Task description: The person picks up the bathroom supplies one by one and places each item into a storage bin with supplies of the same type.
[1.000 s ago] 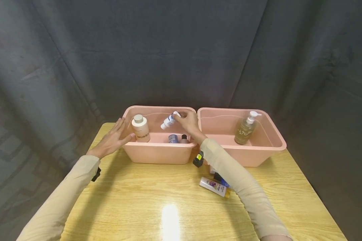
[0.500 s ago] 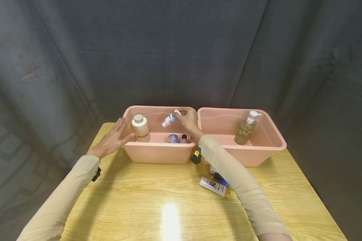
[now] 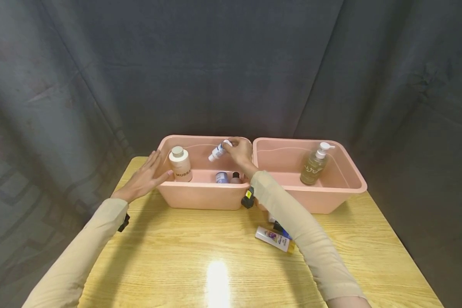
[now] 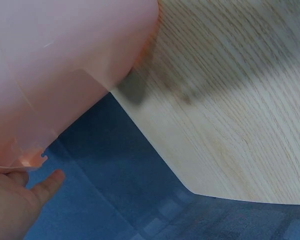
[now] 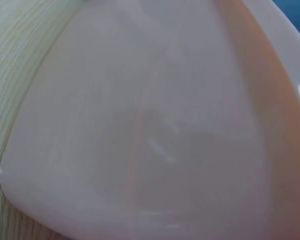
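Observation:
My right hand [image 3: 241, 153] pinches a small white bottle with blue print [image 3: 220, 150], held tilted over the left pink bin [image 3: 204, 196]. At that bin's left rim rests my left hand [image 3: 143, 179], its fingers straight and the thumb reaching over the front corner. Inside the same bin a white bottle with a grey cap [image 3: 181, 164] stands upright at the left. A small blue container [image 3: 221, 177] and a dark-capped bottle [image 3: 236, 178] lie toward its front right. In the left wrist view, left-hand fingers [image 4: 49, 186] show under the bin's edge.
Beside it stands a second pink bin [image 3: 304, 201], holding a green pump bottle [image 3: 313, 164]. On the wooden table [image 3: 185, 256] in front lie a white tube with a yellow cap [image 3: 273, 239] and a blue item [image 3: 286, 233], partly under my right forearm. A grey curtain [image 3: 223, 68] hangs behind.
My right hand has risen slightly toward the back of the left bin, carrying the small white bottle with it. The left hand stays at the rim.

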A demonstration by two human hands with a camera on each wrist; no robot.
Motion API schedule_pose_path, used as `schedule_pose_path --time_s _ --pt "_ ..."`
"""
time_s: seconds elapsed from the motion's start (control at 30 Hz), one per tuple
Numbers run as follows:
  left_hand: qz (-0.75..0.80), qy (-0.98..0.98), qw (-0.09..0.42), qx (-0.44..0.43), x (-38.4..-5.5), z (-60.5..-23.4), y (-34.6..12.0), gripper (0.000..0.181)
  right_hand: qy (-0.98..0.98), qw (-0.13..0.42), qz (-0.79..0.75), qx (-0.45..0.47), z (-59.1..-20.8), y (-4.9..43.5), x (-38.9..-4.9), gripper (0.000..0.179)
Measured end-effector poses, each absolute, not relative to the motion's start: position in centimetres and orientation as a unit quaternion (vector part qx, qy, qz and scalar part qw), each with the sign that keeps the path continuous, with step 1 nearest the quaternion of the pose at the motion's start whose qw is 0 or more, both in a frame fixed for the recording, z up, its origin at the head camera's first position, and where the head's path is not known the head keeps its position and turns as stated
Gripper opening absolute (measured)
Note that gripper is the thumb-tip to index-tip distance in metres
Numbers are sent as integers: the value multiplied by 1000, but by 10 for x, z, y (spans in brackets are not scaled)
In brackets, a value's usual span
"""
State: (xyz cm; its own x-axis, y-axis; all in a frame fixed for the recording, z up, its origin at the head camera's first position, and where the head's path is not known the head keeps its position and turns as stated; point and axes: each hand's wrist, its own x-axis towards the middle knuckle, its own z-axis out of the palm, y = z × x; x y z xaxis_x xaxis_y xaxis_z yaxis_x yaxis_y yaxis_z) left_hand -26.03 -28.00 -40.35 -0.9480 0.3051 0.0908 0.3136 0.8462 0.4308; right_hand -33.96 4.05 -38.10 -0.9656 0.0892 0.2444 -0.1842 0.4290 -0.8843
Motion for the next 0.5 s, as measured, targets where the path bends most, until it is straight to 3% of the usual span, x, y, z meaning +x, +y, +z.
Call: schedule_pose_path --time_s 0.5 --pt "-228 -961 11 -159 -260 -403 -279 90 -854 120 506 -24 -381 39 -341 27"
